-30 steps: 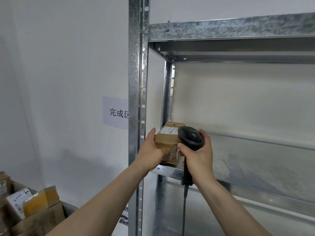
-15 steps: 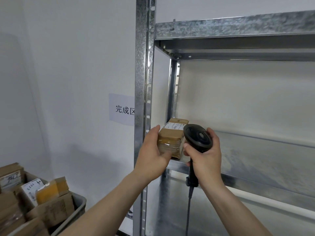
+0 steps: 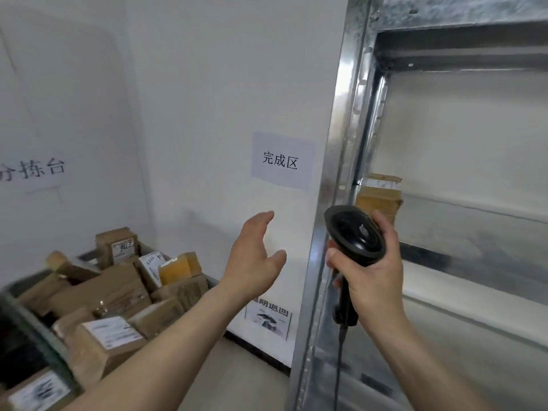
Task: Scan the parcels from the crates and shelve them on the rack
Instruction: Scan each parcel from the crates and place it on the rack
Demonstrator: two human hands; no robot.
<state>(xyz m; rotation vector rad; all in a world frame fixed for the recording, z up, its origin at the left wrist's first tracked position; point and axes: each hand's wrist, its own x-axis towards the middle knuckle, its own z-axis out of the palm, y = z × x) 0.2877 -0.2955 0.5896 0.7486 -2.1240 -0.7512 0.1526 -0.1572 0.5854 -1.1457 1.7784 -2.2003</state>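
Now the parcel point(image 3: 378, 197) stands on the rack point(image 3: 474, 229) shelf, tucked into its corner at about 2 o'clock in view, label up, so it reads as shelved. The right hand point(image 3: 373, 271) grips the black scanner point(image 3: 354, 235) by its handle, fingers curled around it, head up and cord hanging down, probably kept ready for the next scan. The left hand point(image 3: 255, 256) hangs open and holds nothing, fingers loosely spread, apart from the rack post. At 8 o'clock the crate point(image 3: 35, 321) is heaped with taped cardboard parcels, their labels too blurred to read. A wall sign point(image 3: 281, 161) reads 完成区; another at 9 o'clock is cut off but ends 拣台.
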